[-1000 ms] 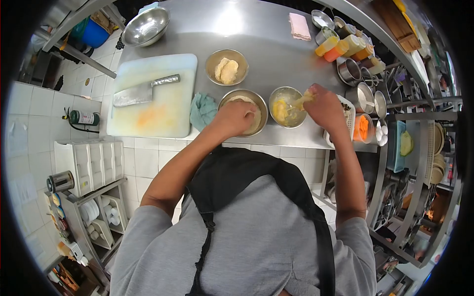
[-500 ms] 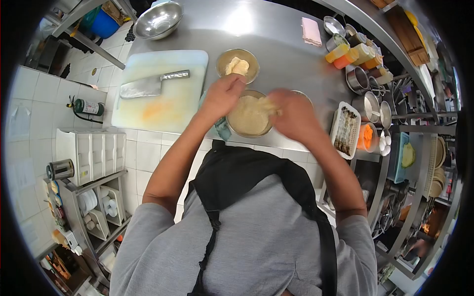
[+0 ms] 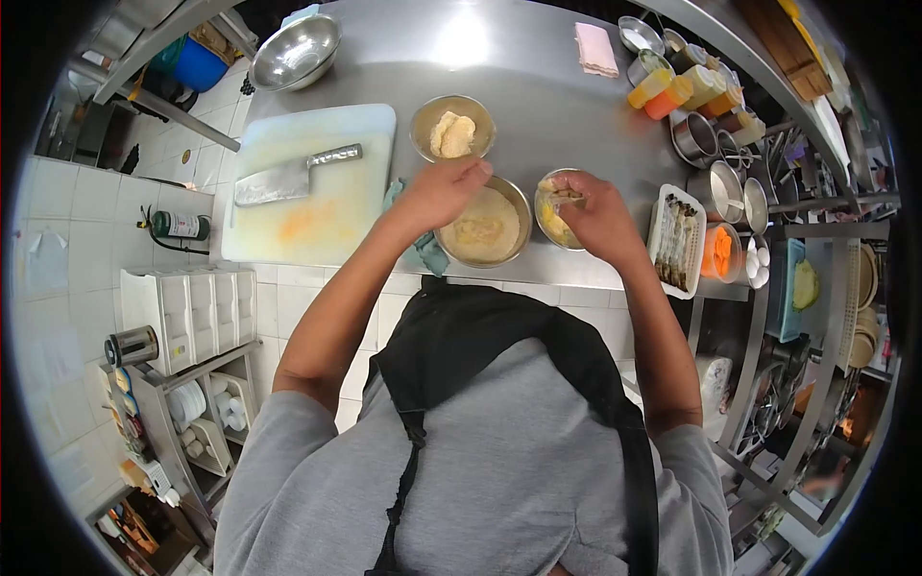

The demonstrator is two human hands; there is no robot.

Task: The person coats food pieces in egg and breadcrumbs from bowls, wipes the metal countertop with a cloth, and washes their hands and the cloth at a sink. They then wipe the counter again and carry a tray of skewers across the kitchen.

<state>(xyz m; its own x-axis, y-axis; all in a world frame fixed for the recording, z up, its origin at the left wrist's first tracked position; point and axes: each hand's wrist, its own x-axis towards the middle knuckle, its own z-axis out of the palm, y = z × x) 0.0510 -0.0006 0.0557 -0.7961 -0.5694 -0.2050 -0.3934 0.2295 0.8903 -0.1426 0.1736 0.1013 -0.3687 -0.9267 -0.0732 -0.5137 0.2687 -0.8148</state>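
A metal bowl of pale crumbs (image 3: 483,228) sits near the table's front edge. My left hand (image 3: 451,192) is over its upper left rim, fingers pressed together; whether they hold anything is hidden. Behind it, a smaller metal bowl (image 3: 417,134) contains crumb-coated pieces (image 3: 452,134). My right hand (image 3: 594,206) is over a bowl with yellow contents (image 3: 554,223), its fingers closed on a light, coated piece (image 3: 569,196). A bluish-green cloth (image 3: 430,254) lies left of the crumb bowl, partly behind my left forearm.
A cleaver (image 3: 274,184) lies on the white cutting board (image 3: 355,216) at left. An empty steel bowl (image 3: 296,53) stands behind it. On the right are a white basket of shrimp-like pieces (image 3: 678,240), squeeze bottles (image 3: 669,98) and metal pots (image 3: 695,137). A pink cloth (image 3: 596,51) lies farther back.
My right hand has moved right, from the crumb bowl to the bowl with yellow contents. My left hand has shifted slightly right and down. The whole view has shifted a little.
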